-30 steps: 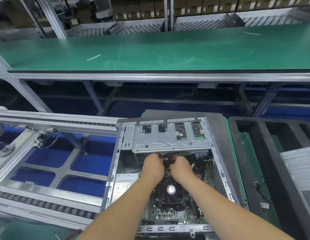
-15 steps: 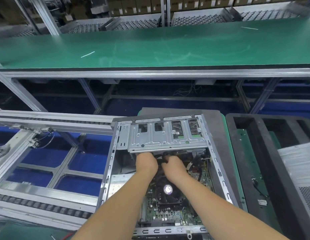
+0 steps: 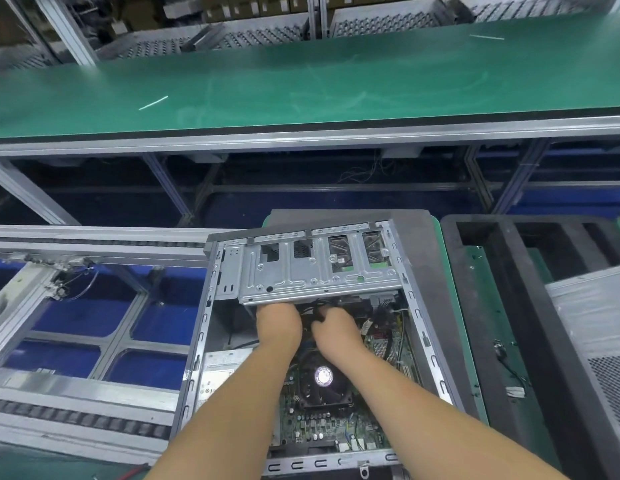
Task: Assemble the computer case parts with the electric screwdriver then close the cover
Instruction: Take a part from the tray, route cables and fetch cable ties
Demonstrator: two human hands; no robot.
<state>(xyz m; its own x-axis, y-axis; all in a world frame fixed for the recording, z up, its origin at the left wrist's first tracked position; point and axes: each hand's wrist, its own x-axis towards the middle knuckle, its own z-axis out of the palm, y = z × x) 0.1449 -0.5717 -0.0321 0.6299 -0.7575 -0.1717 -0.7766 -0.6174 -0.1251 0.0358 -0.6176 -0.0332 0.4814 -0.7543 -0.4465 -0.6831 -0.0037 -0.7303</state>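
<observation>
Both hands have pushed further in under the drive cage since a second ago; fingers that were visible at its edge are now mostly tucked beneath it.

Left hand (image 3: 279, 323): knuckles up, fingers curled and hidden under the front lip of the drive cage (image 3: 315, 268). Can't tell if it holds anything.

Right hand (image 3: 336, 332): just beside the left, at its 3 o'clock, fingers curled around something dark, apparently black cables (image 3: 310, 311) in the gap between the two hands. Grip itself is partly hidden.

Computer case (image 3: 436, 368): lying open on its side, cover off, in the lower middle of the view. Drive cage sits at the 12 o'clock end of the case, tilted, with four cut-outs along its top. CPU fan (image 3: 324, 375) lies at 6 o'clock from the hands, between the forearms, on the motherboard (image 3: 315, 427). Power supply (image 3: 218, 372) with white label at 8 o'clock from the hands, against the case's left wall.

Case rests on a dark grey pad (image 3: 422, 244) over a green-edged pallet. At 3 o'clock, a black foam tray (image 3: 509, 323); a perforated silver side panel (image 3: 592, 341) lies on its right part. At 9 o'clock, roller conveyor rails (image 3: 76, 386). At 12 o'clock, well apart, a long green surface (image 3: 301, 84).
</observation>
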